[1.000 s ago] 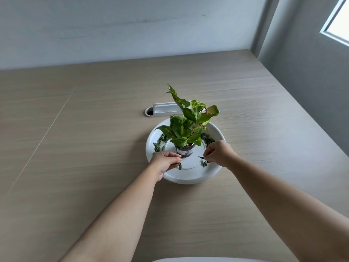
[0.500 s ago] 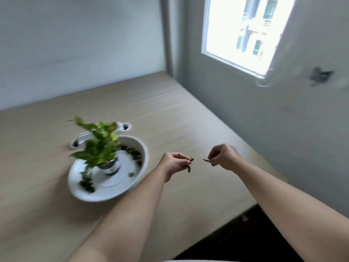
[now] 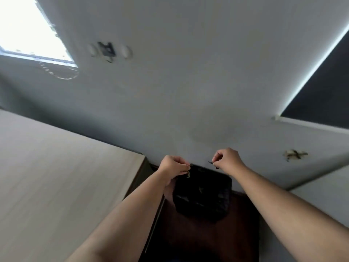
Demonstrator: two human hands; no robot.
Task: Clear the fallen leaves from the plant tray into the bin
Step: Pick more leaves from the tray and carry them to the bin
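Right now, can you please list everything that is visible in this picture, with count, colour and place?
bin: one, black, on the dark floor below the hands, beside the table
leaf bits: two, dark, one pinched in each hand over the bin
table: one, pale wood, left
floor: dark brown, bottom centre
wall: grey-white, behind
window: one, bright, top left
blind: one, dark, top right
left hand: pinched shut on a leaf
right hand: pinched shut on a leaf
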